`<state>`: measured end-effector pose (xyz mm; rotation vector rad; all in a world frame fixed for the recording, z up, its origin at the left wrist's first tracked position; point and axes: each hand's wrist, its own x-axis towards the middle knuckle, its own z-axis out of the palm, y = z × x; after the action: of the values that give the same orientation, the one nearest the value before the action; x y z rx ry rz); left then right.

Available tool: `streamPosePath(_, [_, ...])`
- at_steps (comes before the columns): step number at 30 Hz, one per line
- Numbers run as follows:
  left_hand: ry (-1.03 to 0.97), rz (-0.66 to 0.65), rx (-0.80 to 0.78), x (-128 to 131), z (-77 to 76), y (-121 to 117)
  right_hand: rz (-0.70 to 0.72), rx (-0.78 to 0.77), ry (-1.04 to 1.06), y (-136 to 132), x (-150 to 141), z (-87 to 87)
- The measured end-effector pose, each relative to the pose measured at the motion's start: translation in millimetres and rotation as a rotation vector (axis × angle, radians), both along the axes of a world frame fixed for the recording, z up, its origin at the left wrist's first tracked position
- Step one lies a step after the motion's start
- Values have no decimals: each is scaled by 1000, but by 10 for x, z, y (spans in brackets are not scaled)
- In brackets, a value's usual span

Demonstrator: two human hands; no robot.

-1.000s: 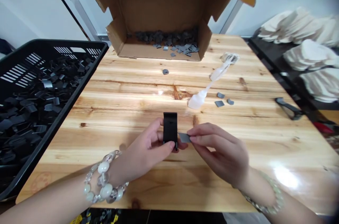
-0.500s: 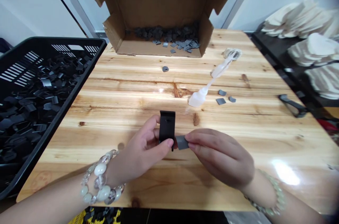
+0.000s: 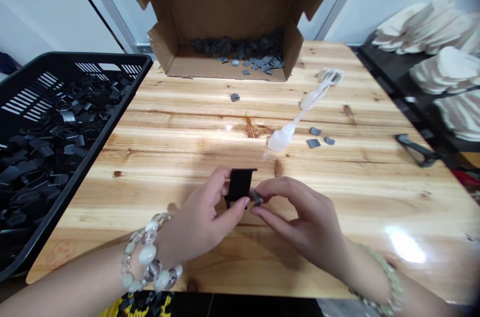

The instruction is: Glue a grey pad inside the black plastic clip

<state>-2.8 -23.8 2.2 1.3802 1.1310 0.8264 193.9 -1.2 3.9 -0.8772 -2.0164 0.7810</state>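
My left hand [image 3: 204,219] grips a small black plastic clip [image 3: 239,185] between thumb and fingers, just above the wooden table [image 3: 180,137]. Right beside it, my right hand [image 3: 300,217] pinches a small grey pad [image 3: 257,197] with its fingertips and holds it against the clip's lower right edge. Both hands are near the table's front edge. A beaded bracelet is on each wrist.
A black crate [image 3: 33,157] full of black clips stands at the left. An open cardboard box [image 3: 225,22] with several grey pads lies at the back. A white plastic strip [image 3: 300,112], loose grey pads [image 3: 317,138] and a black tool [image 3: 414,148] lie to the right.
The clip has tipped from upright to lying flatter in my left hand. My right fingers have turned the grey pad and brought it in against the clip.
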Motion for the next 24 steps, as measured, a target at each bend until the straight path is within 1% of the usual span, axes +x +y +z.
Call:
streamPosePath(2, [-18, -25, -9, 10, 3, 13, -14, -110, 23, 18, -19, -11])
streamPosePath(4, [-79, -46, -21, 16, 8, 37, -19, -199, 43, 54, -15, -29])
streamPosePath(8, [-178, -85, -85, 20, 3, 76, -100, -300, 7, 144, 38, -61])
streamPosePath(10, [-202, -91, -127, 20, -3, 83, -160, -357, 24, 182, 63, -62])
streamPosePath(13, [-192, -82, -191, 24, -9, 80, -213, -465, 161, 222, 75, -34])
streamPosePath(16, [-143, -122, -235, 38, -9, 68, -200, -562, 309, 236, 64, 7])
streamPosePath(19, [-88, -171, -228, 58, -16, 53, -210, -598, 332, 223, 55, 33])
streamPosePath(22, [-42, -192, -219, 73, -34, 42, -261, -581, 332, 197, 52, 35])
streamPosePath(24, [-28, -203, -217, 77, -45, 37, -257, -573, 318, 180, 46, 31])
